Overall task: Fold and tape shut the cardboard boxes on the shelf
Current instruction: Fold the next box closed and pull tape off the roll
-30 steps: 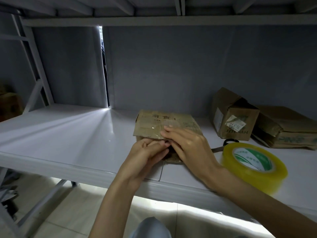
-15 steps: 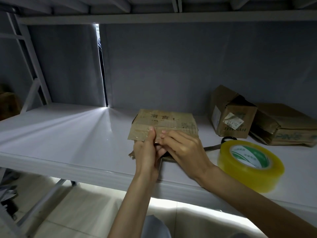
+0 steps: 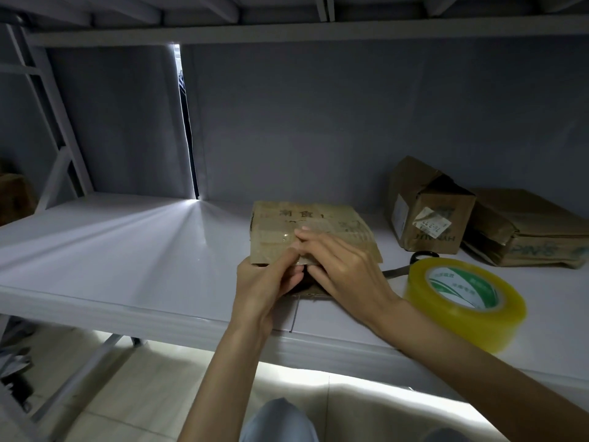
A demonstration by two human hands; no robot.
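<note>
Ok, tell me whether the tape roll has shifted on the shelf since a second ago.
No. The tape roll sits in the same spot beside the scissors, near the shelf front edge; only the camera moved.

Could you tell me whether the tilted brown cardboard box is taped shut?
Not shut: the tilted brown cardboard box shows a dark gap along its top.

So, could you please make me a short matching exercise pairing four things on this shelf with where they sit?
Things:
1. tape roll
2. scissors
3. flat box
4. upright box

Places:
A. under both hands
B. front right of the shelf
C. partly hidden behind the tape roll
D. near the back wall, label facing forward

Pairs: 1-B, 2-C, 3-A, 4-D
</note>
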